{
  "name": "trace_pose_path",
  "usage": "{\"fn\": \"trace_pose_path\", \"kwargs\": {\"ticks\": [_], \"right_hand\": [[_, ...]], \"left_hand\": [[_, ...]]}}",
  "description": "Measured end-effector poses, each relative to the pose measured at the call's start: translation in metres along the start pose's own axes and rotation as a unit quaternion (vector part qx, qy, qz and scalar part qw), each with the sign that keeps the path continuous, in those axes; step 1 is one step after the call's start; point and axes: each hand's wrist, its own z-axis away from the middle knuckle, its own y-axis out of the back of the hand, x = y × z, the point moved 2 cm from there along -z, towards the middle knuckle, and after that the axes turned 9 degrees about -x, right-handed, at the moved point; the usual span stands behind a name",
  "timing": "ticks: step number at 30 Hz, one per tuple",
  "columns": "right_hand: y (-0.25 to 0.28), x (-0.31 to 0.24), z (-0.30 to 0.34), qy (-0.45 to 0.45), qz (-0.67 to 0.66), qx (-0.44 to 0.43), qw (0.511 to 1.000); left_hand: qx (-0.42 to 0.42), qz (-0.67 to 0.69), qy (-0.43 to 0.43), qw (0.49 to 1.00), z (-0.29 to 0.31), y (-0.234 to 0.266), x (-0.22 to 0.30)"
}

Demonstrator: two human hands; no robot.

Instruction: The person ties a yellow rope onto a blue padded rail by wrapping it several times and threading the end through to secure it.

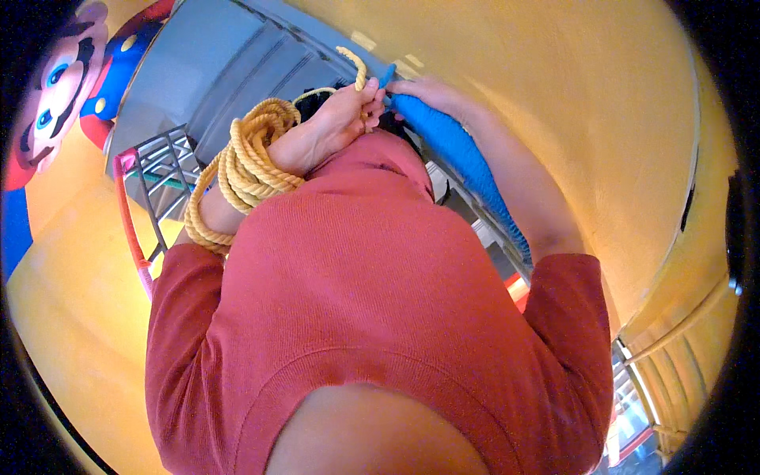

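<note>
Gripping with the left hand [352, 113]: the yellow twisted rope [245, 168], its end poking up past the fingertips.
Rope's place: looped in a loose coil around the left forearm [294, 152].
Right hand [433, 93]: curled around the top of a blue textured strip [455, 150].
Step in hand: apparently working the two ends close together.
Next move: likely calls for keeping the strip steady and rope end pinched.

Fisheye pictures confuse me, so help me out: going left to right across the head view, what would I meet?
Cartoon figure, coil of yellow rope, left hand, right hand.
</note>
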Motion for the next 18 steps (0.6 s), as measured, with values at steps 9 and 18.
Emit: {"fn": "trace_pose_path", "kwargs": {"ticks": [9, 18], "right_hand": [[0.006, -0.008, 0.009, -0.06, 0.246, 0.126, 0.959], [-0.022, -0.031, 0.041, -0.102, 0.396, 0.153, 0.9]], "left_hand": [[-0.02, 0.036, -0.071, 0.997, -0.006, 0.009, -0.02], [0.022, -0.003, -0.014, 1.0, -0.021, 0.004, 0.003]]}}
